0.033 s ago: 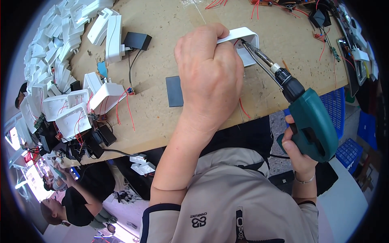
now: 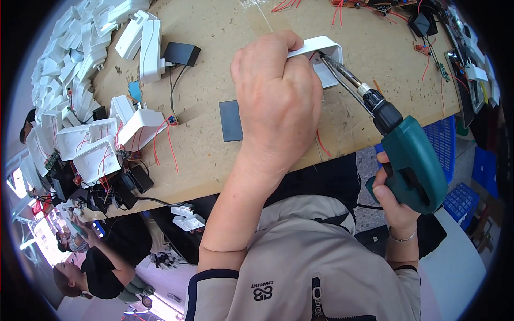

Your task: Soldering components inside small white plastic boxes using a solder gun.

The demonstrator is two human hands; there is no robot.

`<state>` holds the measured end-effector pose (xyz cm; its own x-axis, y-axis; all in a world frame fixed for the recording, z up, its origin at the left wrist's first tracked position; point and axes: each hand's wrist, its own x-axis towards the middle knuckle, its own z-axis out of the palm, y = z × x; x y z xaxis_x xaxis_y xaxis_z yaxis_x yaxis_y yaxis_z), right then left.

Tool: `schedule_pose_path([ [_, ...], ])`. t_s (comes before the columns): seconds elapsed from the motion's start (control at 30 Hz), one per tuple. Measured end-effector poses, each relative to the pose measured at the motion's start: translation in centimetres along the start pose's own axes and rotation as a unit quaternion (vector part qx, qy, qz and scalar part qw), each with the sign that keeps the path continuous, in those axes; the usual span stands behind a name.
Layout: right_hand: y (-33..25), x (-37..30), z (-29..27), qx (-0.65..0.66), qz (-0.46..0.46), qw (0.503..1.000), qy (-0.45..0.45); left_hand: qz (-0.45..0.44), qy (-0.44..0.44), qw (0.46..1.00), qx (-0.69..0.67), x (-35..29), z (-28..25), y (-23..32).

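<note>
My left hand (image 2: 278, 101) is closed around a white plastic housing (image 2: 327, 44), with its open side toward the right. The fingers on the far side are hidden. In my right hand (image 2: 397, 207) is a green soldering gun (image 2: 420, 168), gripped by its handle with fingers at the trigger. Its metal tip and thin feed tube (image 2: 353, 88) reach into the housing, near a short bit of red wire; the exact contact is too small to tell. A dark flat rectangular piece (image 2: 230, 122) lies beside my left wrist. Red wire (image 2: 323, 144) pokes out below the left hand.
White housings (image 2: 69, 59) are heaped at the far left; opened ones with red wires (image 2: 96, 160) and black adapters (image 2: 140, 178) sit nearer. A black box (image 2: 182, 53) lies beside white cases (image 2: 151, 51). Circuit boards (image 2: 422, 48) lie at right, blue baskets (image 2: 441, 142) below. Another person (image 2: 104, 273) sits lower left.
</note>
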<state>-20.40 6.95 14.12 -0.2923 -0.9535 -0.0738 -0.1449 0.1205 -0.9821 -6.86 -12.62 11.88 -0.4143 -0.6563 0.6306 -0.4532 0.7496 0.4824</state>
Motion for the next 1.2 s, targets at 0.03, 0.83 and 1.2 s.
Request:
schedule_pose_path([
  [0.03,0.0,0.1,-0.1,-0.009,-0.012,1.000,-0.003,0.003,0.000,1.000,-0.003,0.0,0.0,0.0],
  [0.83,-0.8,-0.3,0.0,-0.064,-0.010,0.998,0.010,0.033,0.018,0.999,0.032,0.2,-0.2,-0.2],
  [1.2,-1.0,-0.2,0.2,-0.085,0.003,0.996,-0.003,0.027,0.013,0.998,0.047,0.2,-0.2,-0.1],
])
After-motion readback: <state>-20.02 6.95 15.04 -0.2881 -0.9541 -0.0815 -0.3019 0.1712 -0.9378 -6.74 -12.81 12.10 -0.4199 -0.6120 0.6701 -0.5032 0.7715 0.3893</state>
